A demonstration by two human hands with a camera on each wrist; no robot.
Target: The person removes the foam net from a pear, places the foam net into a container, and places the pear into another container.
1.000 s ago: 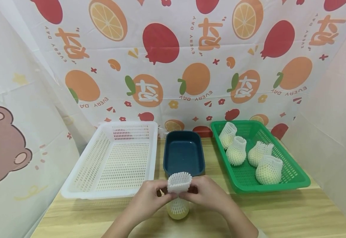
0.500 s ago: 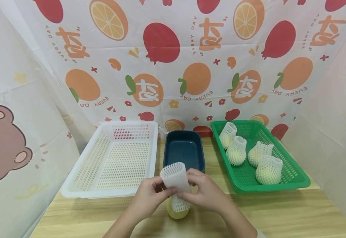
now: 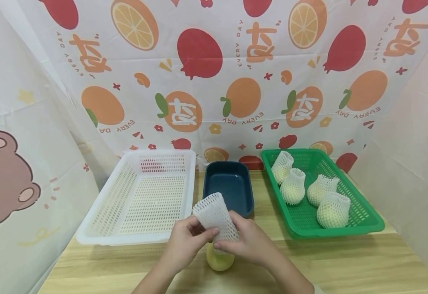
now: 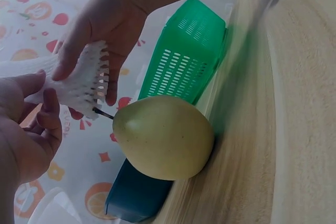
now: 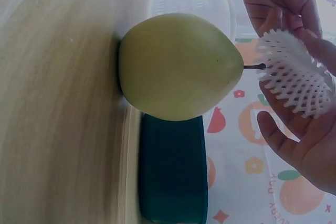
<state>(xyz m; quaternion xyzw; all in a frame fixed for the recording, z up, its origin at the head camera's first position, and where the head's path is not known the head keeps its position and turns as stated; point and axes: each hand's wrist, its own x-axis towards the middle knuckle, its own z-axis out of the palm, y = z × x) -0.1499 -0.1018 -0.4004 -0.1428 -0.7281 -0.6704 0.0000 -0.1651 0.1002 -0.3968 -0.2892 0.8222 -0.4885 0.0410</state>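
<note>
A bare yellow-green pear [image 3: 220, 261] stands upright on the table, its stem [image 4: 103, 113] pointing up. Just above it, both hands hold a white foam net sleeve [image 3: 216, 214], tilted with its upper end toward the left. My left hand [image 3: 184, 243] pinches the sleeve's left side between thumb and fingers. On the opposite side my right hand [image 3: 249, 239] grips the lower part, thumb in front. In the right wrist view, the sleeve's open, toothed end [image 5: 299, 74] spreads right at the stem tip, and the pear [image 5: 178, 66] shows whole below.
Behind the hands stands a dark blue tray [image 3: 228, 185]. A white perforated basket [image 3: 136, 241] is at the left. The green basket [image 3: 331, 232] at the right holds several netted pears [image 3: 292, 188]. A fruit-print cloth [image 3: 236, 49] hangs behind.
The foam net sleeve has come up off the pear, held in both hands, and now leans left. More of the pear is uncovered; it stays in place on the table.
</note>
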